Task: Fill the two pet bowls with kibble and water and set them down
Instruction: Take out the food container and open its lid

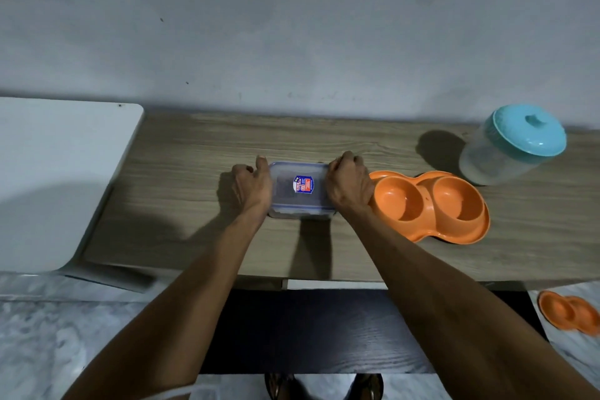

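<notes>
A clear rectangular container (300, 190) with a blue-rimmed lid and a sticker lies on the wooden table (194, 172), with dark kibble showing through it. My left hand (251, 187) grips its left end and my right hand (347, 185) grips its right end, fingers curled over the lid's side clasps. Right beside my right hand sits an orange double pet bowl (431, 204), both wells dry and bare. A clear jug with a turquoise lid (511, 146) stands at the table's back right.
A white appliance top (58, 178) stands left of the table. A second orange double bowl (569, 313) lies on the marbled floor at lower right. A dark lower shelf (308, 331) juts out beneath the table's front edge, above my feet.
</notes>
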A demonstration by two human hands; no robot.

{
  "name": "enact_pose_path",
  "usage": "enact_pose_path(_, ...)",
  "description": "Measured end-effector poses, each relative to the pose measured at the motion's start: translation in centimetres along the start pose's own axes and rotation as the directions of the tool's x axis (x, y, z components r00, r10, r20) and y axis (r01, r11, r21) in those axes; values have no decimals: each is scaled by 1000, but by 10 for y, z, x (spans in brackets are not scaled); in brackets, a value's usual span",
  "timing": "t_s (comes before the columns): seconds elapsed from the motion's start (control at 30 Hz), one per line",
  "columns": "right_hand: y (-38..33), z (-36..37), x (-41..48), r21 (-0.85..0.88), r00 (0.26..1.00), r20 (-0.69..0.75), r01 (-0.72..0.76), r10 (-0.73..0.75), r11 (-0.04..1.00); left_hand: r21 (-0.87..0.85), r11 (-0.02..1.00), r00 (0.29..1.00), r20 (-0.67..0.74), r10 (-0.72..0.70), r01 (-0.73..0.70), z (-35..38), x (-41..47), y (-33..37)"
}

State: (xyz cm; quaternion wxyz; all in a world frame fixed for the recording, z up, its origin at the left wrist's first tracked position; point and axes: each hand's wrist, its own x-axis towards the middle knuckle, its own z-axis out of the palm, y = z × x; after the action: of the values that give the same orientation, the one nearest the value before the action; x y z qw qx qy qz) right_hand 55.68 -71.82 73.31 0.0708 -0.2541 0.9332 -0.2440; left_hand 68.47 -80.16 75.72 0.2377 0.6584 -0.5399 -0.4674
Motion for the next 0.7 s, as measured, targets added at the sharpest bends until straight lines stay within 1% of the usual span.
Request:
enact_pose_path(0.07, -7, -2, 5, -115, 993, -7, 116, -117, 987, -89, 996, 1000, -8, -10, 9, -4, -4, -9)
enact_pose_path(0.1, -14, -4, 8, -131, 986, 16, 168, -168, 977, -120, 993, 1000, 1, -12, 12, -6, -9, -14)
enact_pose_path(0.17, -33, -4, 15, -102, 967, 107, 241, -230, 965, -150, 988, 999, 28, -24, 28, -8, -19, -21)
enact_pose_path(0.23, -51, 2, 19, -70, 942, 234, 264, -241, 962, -187, 979, 992, 108, -64, 83, -5, -29, -28)
enact_pose_path(0.3, -61, 10, 20, -67, 918, 313, 279, -246, 958, -266, 948, 973, 196, -122, 172, 3, -38, -33)
enact_pose_path(0.47, -62, 21, 24, -115, 911, 357, 262, -206, 958, -488, 833, 956, 251, -151, 259, 21, -39, -42)
enact_pose_path(0.6, -64, 24, 27, -120, 900, 400, 238, -172, 964, -527, 769, 924, 315, -219, 362, 28, -34, -44)
enact_pose_path(0.7, -64, 25, 28, -126, 897, 409, 238, -168, 963, -571, 723, 915, 332, -230, 389, 31, -35, -46)
